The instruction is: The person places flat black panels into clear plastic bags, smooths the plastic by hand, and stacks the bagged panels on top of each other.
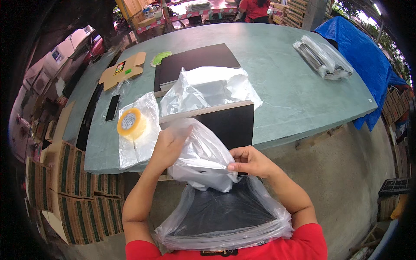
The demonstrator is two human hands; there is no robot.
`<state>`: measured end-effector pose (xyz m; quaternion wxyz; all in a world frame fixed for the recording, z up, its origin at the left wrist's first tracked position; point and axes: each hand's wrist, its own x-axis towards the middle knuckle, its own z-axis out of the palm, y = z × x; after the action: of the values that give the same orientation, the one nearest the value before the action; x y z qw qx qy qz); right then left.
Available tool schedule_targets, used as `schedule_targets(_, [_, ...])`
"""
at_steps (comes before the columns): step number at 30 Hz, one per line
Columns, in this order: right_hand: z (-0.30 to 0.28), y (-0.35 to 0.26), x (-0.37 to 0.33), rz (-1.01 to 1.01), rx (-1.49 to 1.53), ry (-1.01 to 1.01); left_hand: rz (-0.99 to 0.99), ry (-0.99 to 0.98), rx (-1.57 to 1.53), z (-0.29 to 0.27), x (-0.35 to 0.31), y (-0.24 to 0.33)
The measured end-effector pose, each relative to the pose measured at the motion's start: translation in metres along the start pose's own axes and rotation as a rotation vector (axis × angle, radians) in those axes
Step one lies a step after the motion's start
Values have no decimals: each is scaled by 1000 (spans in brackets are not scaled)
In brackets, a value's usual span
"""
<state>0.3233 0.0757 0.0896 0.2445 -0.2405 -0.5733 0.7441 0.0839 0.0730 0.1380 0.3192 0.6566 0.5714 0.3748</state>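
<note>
A clear plastic bag [201, 149] is bunched up between my two hands. At its left side my left hand [170, 146] holds the film, its fingertips blurred and partly covered by it. My right hand [249, 161] pinches the bag's right edge between thumb and fingers. Just beyond the bag, a black flat panel [229, 125] with a pale edge stands tilted at the table's near side. Close against my body lies a dark panel in clear plastic [227, 208], with layers of film folded along its near edge.
On the green table [277, 78] are a tape roll [129, 123] on plastic sleeves, a phone [112, 107], flattened cardboard [123, 69], white film [208, 89], black panels [203, 60] and a plastic-wrapped stack [323, 58]. Cartons [73, 173] stand lower left; a blue tarp [355, 52] hangs right.
</note>
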Motion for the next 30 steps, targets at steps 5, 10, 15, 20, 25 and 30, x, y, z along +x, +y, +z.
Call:
schedule_targets(5, [-7,9,5,15,-145,142,99,49,63,0,15,1])
schedule_targets(10, [13,31,22,-271,-197,406,216,271,-10,0,7,47])
schedule_targets(15, [-5,26,14,82,-98,-33,187,193,164,-13,11,43])
schedule_targets(20, [-13,24,24,85,-158,270,26,223,289,5,28,21])
schedule_targets(25, [-20,35,26,44,-68,406,293,202,400,33,-7,18])
schedule_targets(30, [-15,53,37,-13,128,342,31,1,47,66,4,-22])
